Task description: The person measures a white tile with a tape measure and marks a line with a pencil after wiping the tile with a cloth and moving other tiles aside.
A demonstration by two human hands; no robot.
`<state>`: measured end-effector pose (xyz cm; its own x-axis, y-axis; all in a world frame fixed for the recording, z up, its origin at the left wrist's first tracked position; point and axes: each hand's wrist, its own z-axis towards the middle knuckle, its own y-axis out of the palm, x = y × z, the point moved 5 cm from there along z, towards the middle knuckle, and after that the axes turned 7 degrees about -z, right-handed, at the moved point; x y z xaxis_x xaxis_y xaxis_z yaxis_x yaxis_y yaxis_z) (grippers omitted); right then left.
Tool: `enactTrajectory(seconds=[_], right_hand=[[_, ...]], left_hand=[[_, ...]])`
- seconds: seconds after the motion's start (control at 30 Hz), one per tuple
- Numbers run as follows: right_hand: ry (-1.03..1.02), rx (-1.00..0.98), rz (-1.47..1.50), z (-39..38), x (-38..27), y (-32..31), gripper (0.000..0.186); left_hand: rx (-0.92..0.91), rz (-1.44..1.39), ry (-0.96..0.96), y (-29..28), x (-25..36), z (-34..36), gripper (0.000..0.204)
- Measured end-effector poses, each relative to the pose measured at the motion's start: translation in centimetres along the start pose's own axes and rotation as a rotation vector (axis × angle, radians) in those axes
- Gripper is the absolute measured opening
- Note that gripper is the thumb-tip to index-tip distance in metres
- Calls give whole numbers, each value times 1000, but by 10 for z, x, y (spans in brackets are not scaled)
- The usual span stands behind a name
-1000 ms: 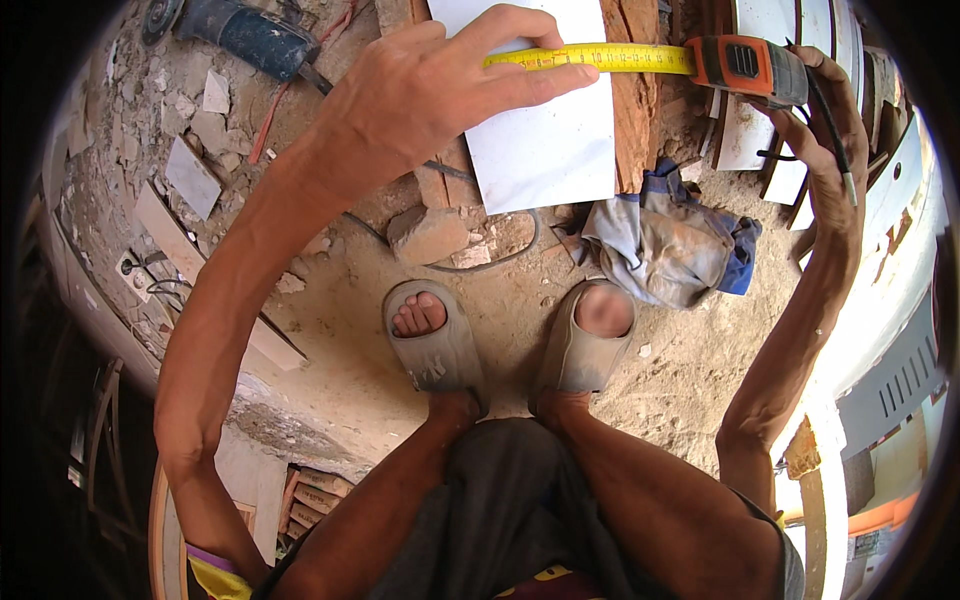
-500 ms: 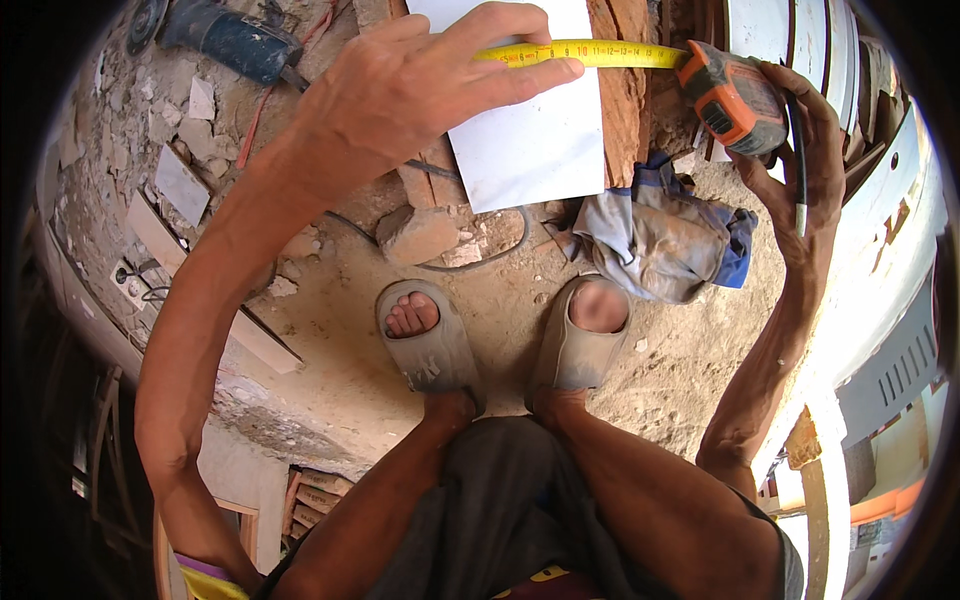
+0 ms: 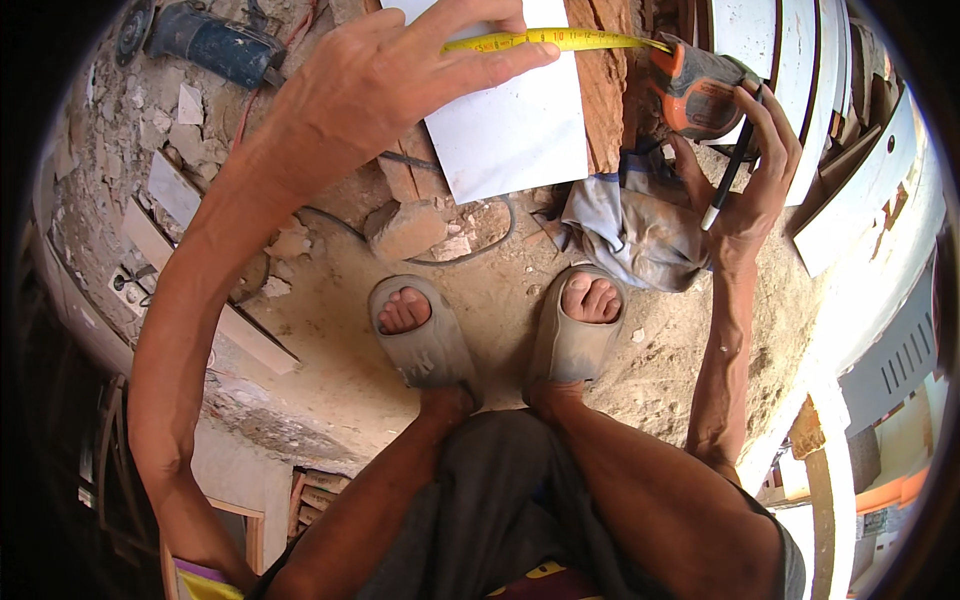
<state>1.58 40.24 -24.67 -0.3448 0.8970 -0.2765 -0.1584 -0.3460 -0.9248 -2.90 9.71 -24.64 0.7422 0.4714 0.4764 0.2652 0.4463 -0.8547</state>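
My left hand (image 3: 400, 85) pinches the yellow blade (image 3: 590, 40) of a tape measure between thumb and fingers. The blade stretches to the right across a white tile (image 3: 510, 140). Its orange and grey case (image 3: 697, 95) lies at the fingertips of my right hand (image 3: 745, 180), with the thumb at the lower edge and fingers at the right side. A dark pen-like stick with a pale end (image 3: 732, 165) also sits in my right hand, slanting along the fingers. My left fingers partly hide the blade's near end.
Under the tile is a rough reddish-brown block (image 3: 604, 90). A blue angle grinder (image 3: 215, 45) lies on rubble at the far left, and a cable (image 3: 470, 260) curves round broken brick (image 3: 405, 232). A dirty cloth (image 3: 640, 230) lies before my sandalled feet, and white panels (image 3: 745, 40) lean at right.
My right hand and the tape case have moved left, and the hand's grip on the case looks looser. My left hand has shifted slightly left with the blade. The pen-like stick has tilted.
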Motion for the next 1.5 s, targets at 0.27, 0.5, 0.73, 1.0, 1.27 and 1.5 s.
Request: enactTrajectory(seconds=[0.27,0.5,0.73,1.0,1.27,1.5], right_hand=[[294,140,659,8,-64,17,38],[520,84,882,4,-70,59,26],[471,118,852,17,-72,70,21],[489,92,847,16,-69,78,22],[470,65,789,22,-69,74,21],[466,51,818,23,-71,75,19]], left_hand=[[-8,-9,-11,-2,1,-1,54],[-3,-30,-6,0,0,2,54],[-7,-36,-26,1,-6,-2,54],[-15,-44,-44,5,-6,3,54],[-12,-44,-57,4,-6,3,54],[-19,-41,-72,8,-8,1,54]])
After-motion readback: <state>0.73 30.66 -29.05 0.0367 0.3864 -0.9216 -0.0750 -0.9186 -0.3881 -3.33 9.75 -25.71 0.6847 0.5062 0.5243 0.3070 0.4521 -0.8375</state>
